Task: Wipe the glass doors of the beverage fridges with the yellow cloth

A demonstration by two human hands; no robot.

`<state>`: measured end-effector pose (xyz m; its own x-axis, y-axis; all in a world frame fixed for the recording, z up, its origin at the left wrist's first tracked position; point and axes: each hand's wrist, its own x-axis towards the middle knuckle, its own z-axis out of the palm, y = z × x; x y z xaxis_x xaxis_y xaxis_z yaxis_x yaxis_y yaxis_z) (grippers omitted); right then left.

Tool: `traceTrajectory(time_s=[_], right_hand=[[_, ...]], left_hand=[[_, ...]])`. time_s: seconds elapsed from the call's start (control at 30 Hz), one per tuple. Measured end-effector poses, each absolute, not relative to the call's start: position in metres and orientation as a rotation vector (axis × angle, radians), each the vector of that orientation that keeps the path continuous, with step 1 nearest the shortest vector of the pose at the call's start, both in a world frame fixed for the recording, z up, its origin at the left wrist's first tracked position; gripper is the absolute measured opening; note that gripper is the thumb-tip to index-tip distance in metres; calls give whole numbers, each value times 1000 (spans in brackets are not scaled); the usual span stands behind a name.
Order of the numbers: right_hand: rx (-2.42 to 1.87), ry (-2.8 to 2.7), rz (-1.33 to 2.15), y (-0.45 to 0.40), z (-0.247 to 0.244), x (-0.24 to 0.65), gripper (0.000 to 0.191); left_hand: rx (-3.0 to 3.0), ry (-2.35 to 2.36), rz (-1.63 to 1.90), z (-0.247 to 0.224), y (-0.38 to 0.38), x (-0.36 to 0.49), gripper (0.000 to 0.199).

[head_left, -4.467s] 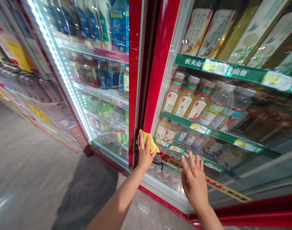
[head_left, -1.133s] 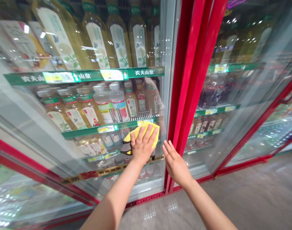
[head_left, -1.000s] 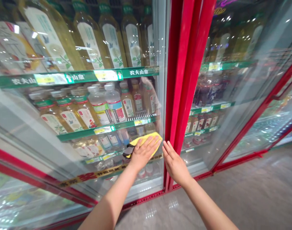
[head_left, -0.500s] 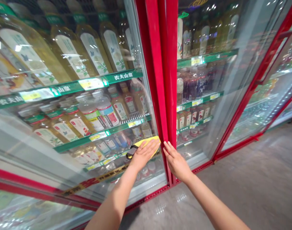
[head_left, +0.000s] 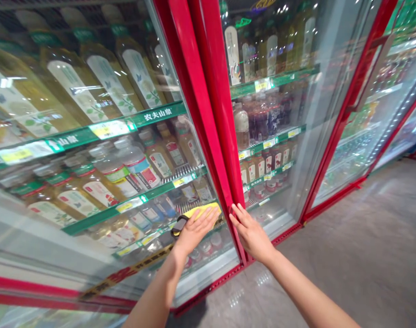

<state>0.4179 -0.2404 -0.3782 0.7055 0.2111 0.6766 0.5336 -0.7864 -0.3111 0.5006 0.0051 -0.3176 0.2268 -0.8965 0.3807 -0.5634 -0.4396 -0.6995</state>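
My left hand (head_left: 197,230) lies flat on a yellow cloth (head_left: 211,208) with a dark grey edge, pressing it to the glass door (head_left: 225,246) of a drinks fridge. Part of the cloth is hidden under the palm and fingers. Close by on the right, my right hand (head_left: 251,232) rests with straight fingers against the red door frame (head_left: 218,136) and holds nothing. Behind the glass, bottles of yellowish drink (head_left: 109,82) stand on shelves with green price strips (head_left: 160,114).
To the right, a second glass door with a red handle (head_left: 368,77) and further fridges line the wall. A yellow-and-black sticker strip (head_left: 126,271) crosses the lower glass. The grey floor (head_left: 351,255) lies below, at right.
The view has shifted, so the fridge frame and shelves appear further left. My left hand and the cloth sit slightly left and lower in the picture; my right hand stays at the frame.
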Motion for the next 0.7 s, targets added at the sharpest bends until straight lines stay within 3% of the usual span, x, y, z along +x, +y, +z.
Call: traceTrajectory(time_s=[0.37, 0.6, 0.7], right_hand=[[-2352, -556, -961, -259, -367, 406, 76], [-2299, -558, -1116, -262, -349, 405, 74], [-2278, -546, -1154, -263, -347, 407, 76]], left_hand=[[-2137, 1509, -1030, -284, 0, 496, 27], [-2116, 1440, -1271, -253, -49, 501, 55], [-2073, 1417, -1323, -262, -60, 517, 53]])
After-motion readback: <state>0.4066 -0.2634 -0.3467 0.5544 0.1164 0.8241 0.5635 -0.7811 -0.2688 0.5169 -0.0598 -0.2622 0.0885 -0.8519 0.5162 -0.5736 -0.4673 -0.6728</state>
